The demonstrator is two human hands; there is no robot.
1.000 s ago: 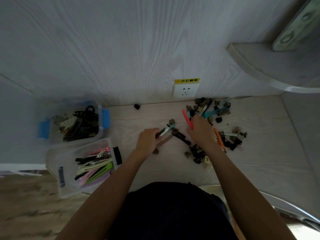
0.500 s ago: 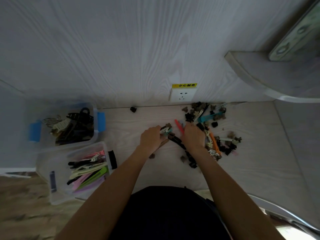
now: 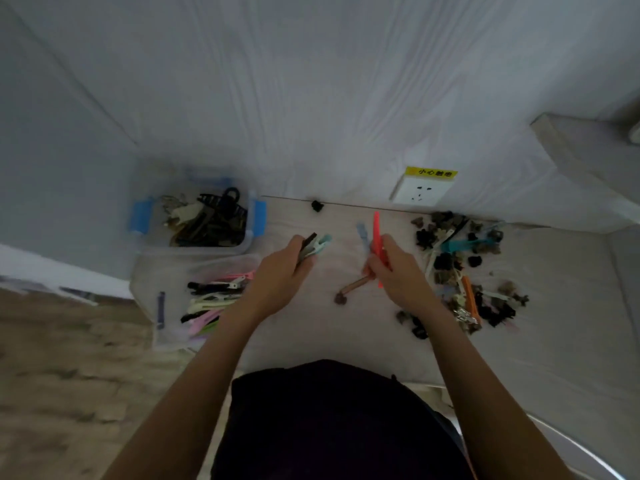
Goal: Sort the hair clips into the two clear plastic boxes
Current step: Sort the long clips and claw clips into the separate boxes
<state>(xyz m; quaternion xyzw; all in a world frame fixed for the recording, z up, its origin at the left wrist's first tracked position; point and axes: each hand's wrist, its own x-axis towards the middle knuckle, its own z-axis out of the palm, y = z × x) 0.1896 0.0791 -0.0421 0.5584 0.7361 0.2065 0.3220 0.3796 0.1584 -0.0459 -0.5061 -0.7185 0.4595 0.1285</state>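
Observation:
My left hand (image 3: 282, 271) grips a small bunch of long clips, a mint-green one (image 3: 320, 245) and a dark one, beside the near clear box (image 3: 152, 299), which holds pastel and black flat clips. My right hand (image 3: 398, 271) grips a red long clip (image 3: 376, 233) and a pale blue one (image 3: 362, 233), pointing up toward the wall. The far clear box (image 3: 258, 220) with blue latches holds dark claw clips. A pile of mixed clips (image 3: 460, 268) lies right of my right hand. A brown clip (image 3: 351, 289) lies between my hands.
A lone small black clip (image 3: 316, 206) sits by the wall. A wall socket (image 3: 420, 192) with a yellow label is behind the pile. A curved shelf (image 3: 571, 157) juts out at right. Wooden floor (image 3: 69, 358) lies left of the table edge.
Both hands have lifted off the table and moved apart, each carrying long clips. My left hand has moved left toward the boxes. The camera has swung left.

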